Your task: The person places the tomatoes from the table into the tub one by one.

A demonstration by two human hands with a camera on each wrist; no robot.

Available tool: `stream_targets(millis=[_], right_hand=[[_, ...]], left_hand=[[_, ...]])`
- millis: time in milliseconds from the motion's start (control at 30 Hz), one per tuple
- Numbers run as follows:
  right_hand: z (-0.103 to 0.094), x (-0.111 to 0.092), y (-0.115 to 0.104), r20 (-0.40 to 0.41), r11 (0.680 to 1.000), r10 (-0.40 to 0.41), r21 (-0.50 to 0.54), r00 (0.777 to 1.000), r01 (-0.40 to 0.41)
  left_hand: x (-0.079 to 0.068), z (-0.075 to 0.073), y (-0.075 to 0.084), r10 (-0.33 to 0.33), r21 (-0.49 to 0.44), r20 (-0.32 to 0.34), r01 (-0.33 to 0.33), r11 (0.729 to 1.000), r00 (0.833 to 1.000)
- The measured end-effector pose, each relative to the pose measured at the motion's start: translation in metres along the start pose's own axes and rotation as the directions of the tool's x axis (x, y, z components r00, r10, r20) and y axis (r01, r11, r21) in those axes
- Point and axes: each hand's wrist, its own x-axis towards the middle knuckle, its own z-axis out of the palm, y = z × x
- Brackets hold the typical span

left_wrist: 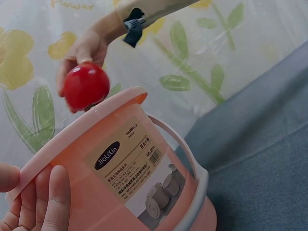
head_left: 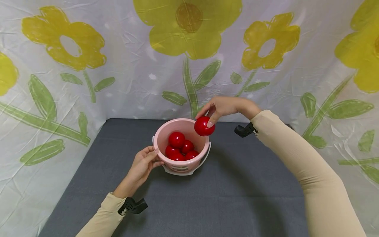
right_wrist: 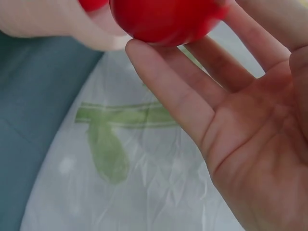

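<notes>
A pink bucket point(head_left: 181, 164) stands on the dark grey cloth, with several glossy red balls point(head_left: 176, 140) inside. My left hand point(head_left: 144, 164) grips its left rim, thumb at the lip and fingers against the outer wall, as the left wrist view also shows. Over the bucket's right rim, my right hand point(head_left: 220, 108) holds another shiny red ball point(head_left: 204, 126) between thumb and fingers. In the right wrist view the fingers point(right_wrist: 168, 91) reach up to this ball point(right_wrist: 166, 19), with the palm bare below it.
The bucket's white handle point(head_left: 206, 155) hangs down on its right side, and a printed label point(left_wrist: 130, 159) covers its outer wall. Behind the dark grey cloth point(head_left: 225, 204) hangs a white curtain point(head_left: 127, 65) with yellow flowers. Each wrist wears a black camera strap.
</notes>
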Motion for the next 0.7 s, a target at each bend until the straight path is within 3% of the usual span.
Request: stream_targets(millis=[300,700], right_hand=[[-0.001,0.045,-0.018,0.114,1.0,0.007,0.009,0.993,-0.008],[0.018,0.091,-0.028,0.175,1.0,0.004,0.014,0.985,-0.007]], left_hand=[[-0.001,0.001,0.001,-0.003,-0.004,-0.011,0.003,1.0,1.0],[-0.001,0.001,0.0,0.002,0.005,-0.001,-0.002,1.0,1.0]])
